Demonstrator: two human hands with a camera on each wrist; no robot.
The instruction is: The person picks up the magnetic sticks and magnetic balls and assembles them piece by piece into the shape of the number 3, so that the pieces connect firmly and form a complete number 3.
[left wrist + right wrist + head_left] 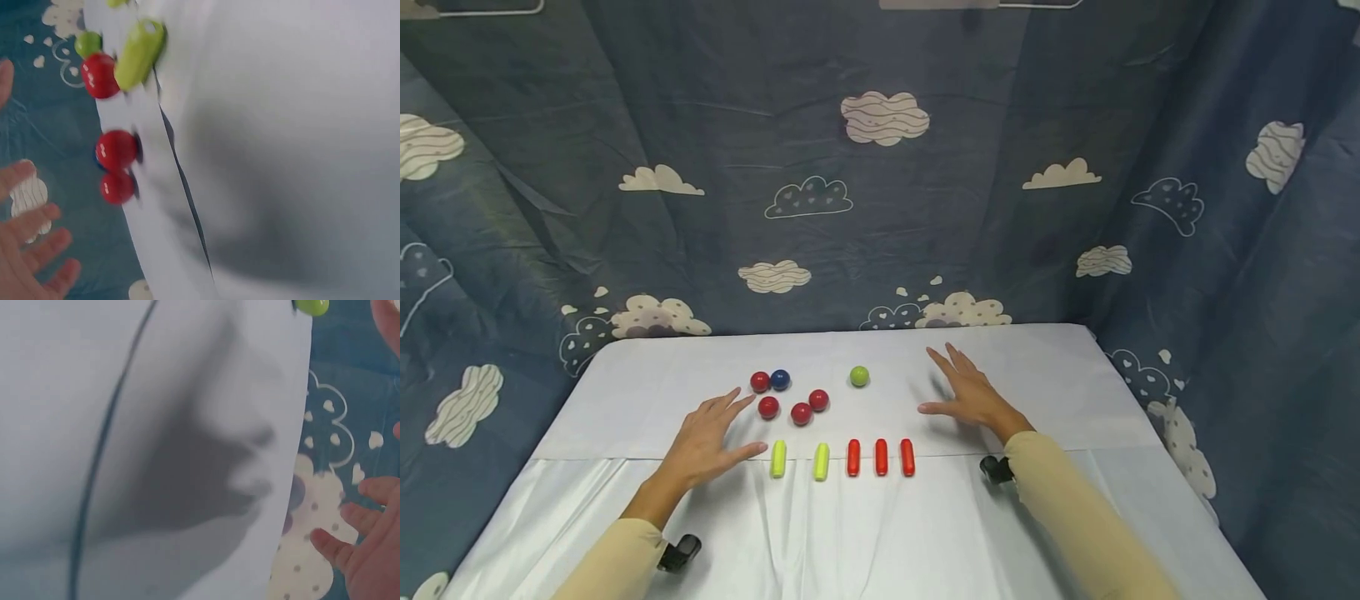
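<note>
Ideally, with left hand [703,442] and right hand [976,398] spread and empty, red balls [801,414] are best pinched lightly, lest the blue ball [780,380] be rolled.

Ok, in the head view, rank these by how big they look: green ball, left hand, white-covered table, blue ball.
Largest to smallest:
1. white-covered table
2. left hand
3. green ball and blue ball: they look alike in size, so I can't rank one above the other.
</note>
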